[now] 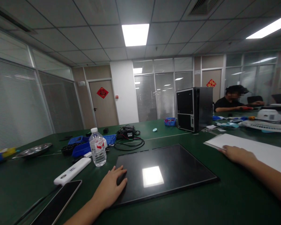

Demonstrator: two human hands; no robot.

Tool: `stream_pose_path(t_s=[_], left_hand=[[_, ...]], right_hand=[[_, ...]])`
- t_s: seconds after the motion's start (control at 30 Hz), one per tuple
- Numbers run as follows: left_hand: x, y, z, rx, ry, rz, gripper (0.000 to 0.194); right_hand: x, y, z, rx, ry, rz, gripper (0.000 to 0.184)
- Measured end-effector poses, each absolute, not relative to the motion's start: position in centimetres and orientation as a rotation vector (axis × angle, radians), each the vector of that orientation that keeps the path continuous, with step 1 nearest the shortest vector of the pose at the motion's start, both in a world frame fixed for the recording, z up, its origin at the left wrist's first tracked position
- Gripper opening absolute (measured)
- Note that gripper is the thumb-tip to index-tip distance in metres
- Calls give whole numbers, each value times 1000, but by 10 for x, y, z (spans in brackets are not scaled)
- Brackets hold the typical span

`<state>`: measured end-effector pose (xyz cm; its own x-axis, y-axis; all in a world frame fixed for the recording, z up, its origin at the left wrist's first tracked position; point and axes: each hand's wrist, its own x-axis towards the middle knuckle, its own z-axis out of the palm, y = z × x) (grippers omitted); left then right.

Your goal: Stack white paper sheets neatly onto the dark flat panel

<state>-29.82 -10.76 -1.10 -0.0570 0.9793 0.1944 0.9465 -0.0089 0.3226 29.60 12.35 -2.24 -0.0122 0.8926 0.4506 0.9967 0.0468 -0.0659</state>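
Observation:
A flat black glossy panel (168, 162) lies on the green table (201, 206) in front of me and mirrors a ceiling light. My left hand (111, 187) rests flat on the panel's near left corner, fingers stretched out and holding nothing. My right hand (236, 153) lies palm down on the near edge of a large white sheet (259, 150) to the right of the panel, fingers extended.
A water bottle (97, 147), a white power strip (72, 171) and a dark phone (57, 203) lie left of the panel. Blue bins (81, 147), cables and a metal dish (34, 150) sit further left. A black computer tower (192, 108) stands behind. Another person (234, 100) sits far right.

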Motion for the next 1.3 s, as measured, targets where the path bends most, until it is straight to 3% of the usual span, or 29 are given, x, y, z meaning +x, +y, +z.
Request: stream_pose_path(t_s=[0.17,0.43,0.6,0.73,1.1,1.3], left_hand=[[-299,-110,-9,2096,2139,649,48],[-310,-118,-9,1897,2352,717,43],[-312,-116,-14,1843,2387,650,51],[-313,-117,-11,1864,2319,614,57],[-318,-122,-14,1995,2142,560,71],[-314,-121,-18,2019,2142,528,69]], right_hand=[[291,126,-28,-1885,-2050,-401,21],[205,81,1,-1563,-2279,-557,24],[149,40,10,-1186,-2492,-346,38],[137,29,8,-1218,-2463,-266,48],[121,9,11,-782,-2608,-73,38],[123,13,4,-892,-2682,20,36]])
